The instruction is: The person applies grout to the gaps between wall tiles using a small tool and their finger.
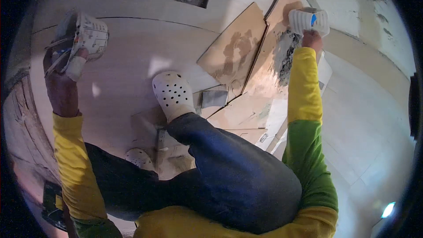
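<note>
Jeans: your dark blue jeans [251,185] cross near centre, one knee bent to the right.
Clogs: one perforated white clog [140,158] near left, partly covered by your leg; a second pale clog [169,89] flat at centre. Best keep both planted while your arms are spread this wide.
Grey square: small flat grey piece [214,98] right of the centre clog, lying among the cardboard.
Cardboard: brown cardboard sheets [238,37] spread right of centre, stained, with a dark seam between them.
Left hand: your left hand [64,79] grips the bucket, thumb on its outer wall with a white wrap near it; other fingers mostly hidden.
Grey crumbs: rough dark grey patch [285,59] on the right sheet, just left of your right sleeve [305,88]. Keep the cuff clear.
Right hand: your right hand [312,40] is closed on the container's near side; fingertips hidden.
Bucket: printed white bucket [94,37] far left, tipped, wire handle loose. Firm up that hold and mind the tilt; contents can't be made out.
Container: ribbed white plastic container [297,21] far right, blue mark on it, beyond the crumbs. Steady wrist should help.
Recess: square recess [205,1] at the far edge, rubble-like stuff inside.
</note>
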